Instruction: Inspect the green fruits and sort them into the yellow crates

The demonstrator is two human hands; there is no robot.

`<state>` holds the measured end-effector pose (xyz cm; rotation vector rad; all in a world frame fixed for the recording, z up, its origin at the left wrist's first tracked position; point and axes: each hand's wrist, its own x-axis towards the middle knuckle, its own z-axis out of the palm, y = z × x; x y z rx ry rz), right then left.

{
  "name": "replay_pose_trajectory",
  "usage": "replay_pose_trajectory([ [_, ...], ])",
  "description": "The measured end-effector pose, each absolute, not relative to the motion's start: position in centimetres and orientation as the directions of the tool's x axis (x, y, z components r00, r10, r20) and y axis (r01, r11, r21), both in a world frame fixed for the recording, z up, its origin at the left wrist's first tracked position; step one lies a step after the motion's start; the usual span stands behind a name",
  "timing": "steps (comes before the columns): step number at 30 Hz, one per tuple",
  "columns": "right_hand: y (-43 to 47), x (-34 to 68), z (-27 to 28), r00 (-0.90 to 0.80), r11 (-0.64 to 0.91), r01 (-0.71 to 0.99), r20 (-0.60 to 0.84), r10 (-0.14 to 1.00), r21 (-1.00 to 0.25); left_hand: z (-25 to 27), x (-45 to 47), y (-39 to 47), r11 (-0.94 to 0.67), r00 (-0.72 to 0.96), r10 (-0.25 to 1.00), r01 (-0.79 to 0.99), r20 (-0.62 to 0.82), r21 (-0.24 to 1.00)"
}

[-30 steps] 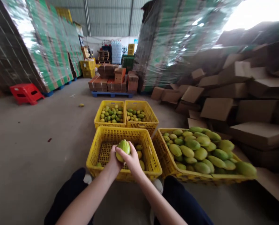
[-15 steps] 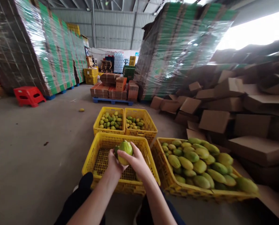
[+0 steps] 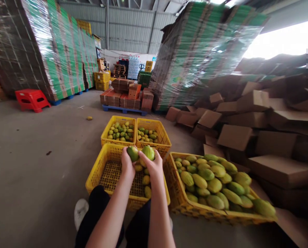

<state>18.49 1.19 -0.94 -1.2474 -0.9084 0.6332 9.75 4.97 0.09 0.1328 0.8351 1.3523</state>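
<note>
left hand point(image 3: 127, 166) grasps one dark-green papaya point(image 3: 132, 153), right hand point(image 3: 156, 166) one paler papaya point(image 3: 149, 152), the two no longer overlapping; two yellow crates point(image 3: 163, 134) beyond.

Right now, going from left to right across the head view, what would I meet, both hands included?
Red stool → lone fruit on the floor → left hand holding a darker green fruit → right hand holding a lighter green fruit → heaped yellow crate.

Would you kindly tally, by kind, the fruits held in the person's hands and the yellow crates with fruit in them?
Held fruits: 2
Yellow crates with fruit: 4
Total: 6
</note>
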Motion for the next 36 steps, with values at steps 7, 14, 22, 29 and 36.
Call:
replay_pose_trajectory([
  [7, 2.5, 15.7, -1.2, 0.529, 0.245, -0.116, 0.149, 0.836, -0.962, -1.4, 8.9, 6.3, -0.029, -0.339, 0.913, -0.613, -0.229, 0.79],
  [14, 3.2, 14.6, -1.8, 0.609, 0.258, -0.572, -0.192, 0.769, -0.779, 0.1, 7.1, 4.8, -0.1, -0.138, 0.989, -0.411, 0.047, 0.906],
  [22, 3.4, 15.0, -1.8, 0.514, 0.241, -0.504, -0.063, 0.856, -0.83, -1.2, 7.2, 4.5, -0.043, -0.227, 0.97, -0.53, -0.093, 0.847],
  [29, 3.2, 15.8, -1.6, 0.54, 0.355, -0.267, 0.167, 0.825, -0.896, -0.8, 8.9, 3.2, -0.214, -0.352, 0.936, -0.58, -0.004, 0.786],
  [36, 2.0, 16.5, -1.4, 0.555, 0.506, -0.155, 0.349, 0.755, -0.848, -0.2, 9.2, 2.2, -0.315, -0.349, 0.921, -0.415, 0.17, 0.853],
])
